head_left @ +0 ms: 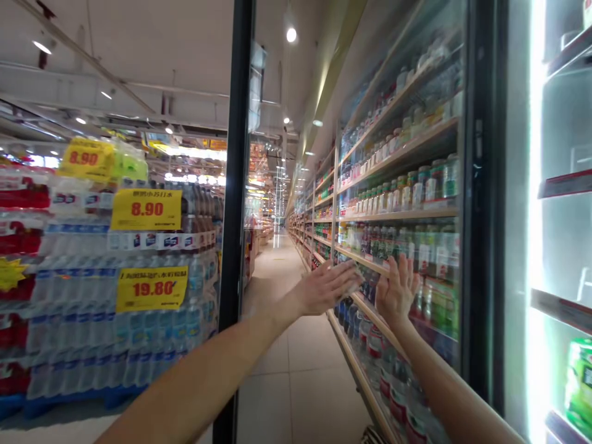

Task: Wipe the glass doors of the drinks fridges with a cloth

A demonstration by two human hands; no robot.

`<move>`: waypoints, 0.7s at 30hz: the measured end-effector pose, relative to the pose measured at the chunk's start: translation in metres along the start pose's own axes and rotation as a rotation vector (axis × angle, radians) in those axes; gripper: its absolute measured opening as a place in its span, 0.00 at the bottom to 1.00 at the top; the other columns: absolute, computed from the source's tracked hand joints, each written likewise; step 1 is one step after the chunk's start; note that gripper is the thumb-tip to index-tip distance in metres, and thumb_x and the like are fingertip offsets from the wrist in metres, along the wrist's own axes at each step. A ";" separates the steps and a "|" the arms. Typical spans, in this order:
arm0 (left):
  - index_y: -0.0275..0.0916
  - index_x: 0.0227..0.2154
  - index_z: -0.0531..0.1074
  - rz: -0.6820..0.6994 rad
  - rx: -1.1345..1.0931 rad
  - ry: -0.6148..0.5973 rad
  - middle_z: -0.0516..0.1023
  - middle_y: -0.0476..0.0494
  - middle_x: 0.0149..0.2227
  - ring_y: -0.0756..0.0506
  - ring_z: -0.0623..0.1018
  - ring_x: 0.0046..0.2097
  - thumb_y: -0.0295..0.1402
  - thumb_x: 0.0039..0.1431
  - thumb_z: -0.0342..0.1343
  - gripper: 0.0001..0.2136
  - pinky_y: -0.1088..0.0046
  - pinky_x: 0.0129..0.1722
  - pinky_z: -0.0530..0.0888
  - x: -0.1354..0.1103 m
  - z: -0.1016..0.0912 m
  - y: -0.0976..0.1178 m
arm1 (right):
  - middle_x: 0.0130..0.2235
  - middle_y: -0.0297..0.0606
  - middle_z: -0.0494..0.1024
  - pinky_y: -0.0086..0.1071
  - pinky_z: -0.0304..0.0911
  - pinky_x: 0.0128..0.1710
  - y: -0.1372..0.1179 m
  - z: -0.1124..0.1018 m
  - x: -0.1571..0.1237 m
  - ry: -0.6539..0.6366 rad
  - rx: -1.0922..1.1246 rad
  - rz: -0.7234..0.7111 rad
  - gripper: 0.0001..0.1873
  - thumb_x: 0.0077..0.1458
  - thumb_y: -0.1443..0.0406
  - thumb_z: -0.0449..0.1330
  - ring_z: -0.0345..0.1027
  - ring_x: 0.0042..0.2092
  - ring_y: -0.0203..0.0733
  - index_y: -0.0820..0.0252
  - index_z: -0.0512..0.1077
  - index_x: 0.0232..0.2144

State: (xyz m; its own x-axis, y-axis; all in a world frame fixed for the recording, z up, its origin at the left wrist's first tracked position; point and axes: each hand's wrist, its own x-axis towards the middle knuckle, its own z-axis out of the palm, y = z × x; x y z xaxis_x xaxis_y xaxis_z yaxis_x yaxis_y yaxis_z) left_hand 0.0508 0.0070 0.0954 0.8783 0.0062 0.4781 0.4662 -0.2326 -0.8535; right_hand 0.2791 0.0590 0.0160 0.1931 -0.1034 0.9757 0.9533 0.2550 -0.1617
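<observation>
A glass cooler door in a black frame (478,203) stands swung out in front of me. My left hand (326,288) reaches across from the left with its fingers stretched out, near the glass. A greyish blur at its fingertips is too unclear to name. My right hand (396,290) is raised with its fingers up and apart, palm toward the glass and nothing visible in it. Whether either hand touches the pane, I cannot tell. Behind the pane, shelves of bottled drinks (435,182) run into the distance.
On the left are stacked packs of bottled water (78,283), with a yellow price sign (147,209) among them. A tiled aisle floor (289,370) stretches ahead. At the far right is the lit cooler interior with shelf edges (562,308) and a green pack (579,379).
</observation>
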 end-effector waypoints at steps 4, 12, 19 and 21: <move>0.38 0.61 0.51 -0.428 0.072 0.031 0.53 0.40 0.64 0.42 0.51 0.66 0.36 0.63 0.40 0.24 0.53 0.63 0.49 0.007 -0.006 -0.025 | 0.62 0.51 0.58 0.52 0.44 0.59 0.001 0.001 0.000 0.008 0.013 0.004 0.26 0.59 0.62 0.44 0.45 0.65 0.50 0.61 0.57 0.59; 0.38 0.59 0.57 -0.154 0.072 0.048 0.59 0.43 0.62 0.44 0.52 0.65 0.36 0.64 0.40 0.21 0.54 0.64 0.44 -0.004 -0.003 -0.025 | 0.62 0.49 0.57 0.53 0.43 0.59 0.001 0.001 -0.001 -0.032 0.032 0.032 0.27 0.58 0.63 0.44 0.44 0.65 0.51 0.59 0.56 0.60; 0.34 0.58 0.57 -0.274 0.120 0.096 0.59 0.40 0.62 0.43 0.50 0.66 0.35 0.64 0.39 0.21 0.54 0.64 0.43 -0.022 -0.008 -0.021 | 0.62 0.51 0.57 0.54 0.43 0.59 0.001 0.001 -0.001 -0.015 0.015 0.025 0.27 0.59 0.62 0.44 0.44 0.65 0.52 0.61 0.56 0.60; 0.36 0.57 0.59 -0.073 0.100 0.053 0.59 0.44 0.62 0.46 0.50 0.66 0.34 0.64 0.39 0.20 0.57 0.65 0.43 -0.027 -0.009 -0.018 | 0.62 0.51 0.57 0.54 0.44 0.59 0.002 0.001 -0.001 -0.019 0.019 0.012 0.27 0.59 0.62 0.44 0.45 0.65 0.52 0.61 0.56 0.60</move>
State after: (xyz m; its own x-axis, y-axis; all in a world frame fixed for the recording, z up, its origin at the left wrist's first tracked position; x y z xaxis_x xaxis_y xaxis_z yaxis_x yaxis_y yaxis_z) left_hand 0.0173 0.0024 0.0995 0.8363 -0.0327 0.5474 0.5390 -0.1348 -0.8315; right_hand 0.2805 0.0609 0.0153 0.2000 -0.0821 0.9764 0.9463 0.2747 -0.1707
